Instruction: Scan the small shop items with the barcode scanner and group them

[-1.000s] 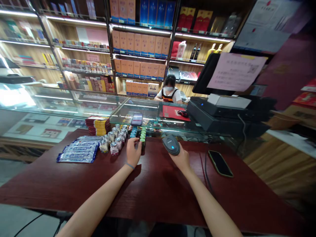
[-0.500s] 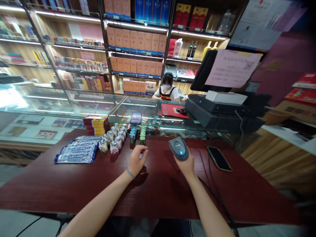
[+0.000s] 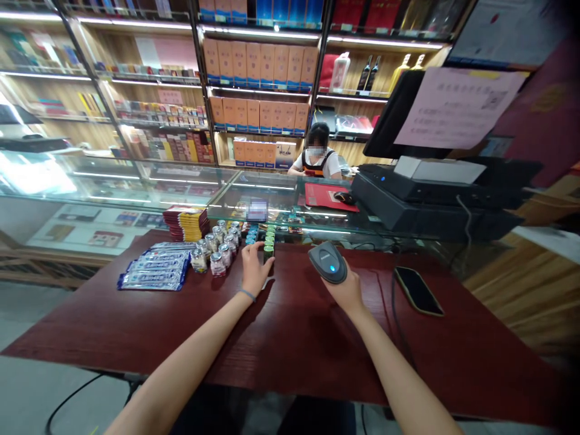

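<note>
My right hand (image 3: pixel 351 291) is wrapped round a dark grey barcode scanner (image 3: pixel 327 261), whose blue light glows; the scanner is held above the dark red table (image 3: pixel 290 338). My left hand (image 3: pixel 254 270), with a thin band at the wrist, reaches to the front of a row of small green-topped containers (image 3: pixel 269 235). Its thumb and fingers are apart and curved, and it partly covers the row of blue-topped containers (image 3: pixel 252 232). Whether its fingertips touch any container I cannot tell. Several small jars with silvery lids (image 3: pixel 218 263) stand to the left of that hand.
Blue-and-white packets (image 3: pixel 156 269) lie at the left, with a stack of red and yellow packs (image 3: pixel 185 223) behind. A phone (image 3: pixel 419 291) and the scanner's cable lie at the right. Behind stand a glass counter (image 3: pixel 272 181), a monitor (image 3: pixel 394 115) and a seated person (image 3: pixel 319 158).
My left hand has moved forward to the small containers, its fingers spreading apart. The right hand still holds the scanner. The camera view has shifted slightly.
</note>
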Demonstrator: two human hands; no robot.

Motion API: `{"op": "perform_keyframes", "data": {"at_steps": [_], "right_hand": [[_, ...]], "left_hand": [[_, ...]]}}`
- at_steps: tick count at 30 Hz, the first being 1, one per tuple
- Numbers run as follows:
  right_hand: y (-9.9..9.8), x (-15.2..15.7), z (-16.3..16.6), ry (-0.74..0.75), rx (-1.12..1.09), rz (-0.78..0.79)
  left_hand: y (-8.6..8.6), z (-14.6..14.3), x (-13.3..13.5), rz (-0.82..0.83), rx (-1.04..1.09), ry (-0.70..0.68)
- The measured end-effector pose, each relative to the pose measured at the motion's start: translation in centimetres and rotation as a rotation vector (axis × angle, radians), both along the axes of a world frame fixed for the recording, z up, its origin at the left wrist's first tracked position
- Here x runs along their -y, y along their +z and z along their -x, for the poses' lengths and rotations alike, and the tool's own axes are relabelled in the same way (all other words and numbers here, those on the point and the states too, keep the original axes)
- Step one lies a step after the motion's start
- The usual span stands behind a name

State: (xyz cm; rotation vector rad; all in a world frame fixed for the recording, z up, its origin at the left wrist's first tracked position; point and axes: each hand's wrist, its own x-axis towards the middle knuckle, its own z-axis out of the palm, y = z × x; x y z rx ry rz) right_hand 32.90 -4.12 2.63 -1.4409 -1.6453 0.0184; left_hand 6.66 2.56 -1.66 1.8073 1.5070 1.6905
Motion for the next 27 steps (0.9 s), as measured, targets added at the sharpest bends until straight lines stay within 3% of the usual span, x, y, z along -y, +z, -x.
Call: {"op": "perform_keyframes", "data": {"at_steps": [8, 15, 20, 24, 27], "right_hand": [[0.8, -1.7, 0.9, -0.027, 0.12, 0.044], [-0.3, -2.1, 0.3, 0.007, 0.077, 0.009], [-0.6, -1.2, -0.2, -0.017, 0.114, -0.051], [-0.3, -0.2, -0.3, -0.038, 0.177, -0.043], [0.3, 0.4, 0.0, 0.001, 0.248, -0.027]], "left_hand": [[-1.6, -1.0, -1.1, 0.014, -0.014, 0.067], [-1.4, -1.0, -1.3, 0.112, 0.043, 0.005], [-0.6, -0.8, -0.7, 0.122, 0.22, -0.041], [0.5, -0.2, 0.1, 0.107, 0.501, -0.217], [1.2, 0.3, 0.2, 0.265, 0.758, -0.403]]}}
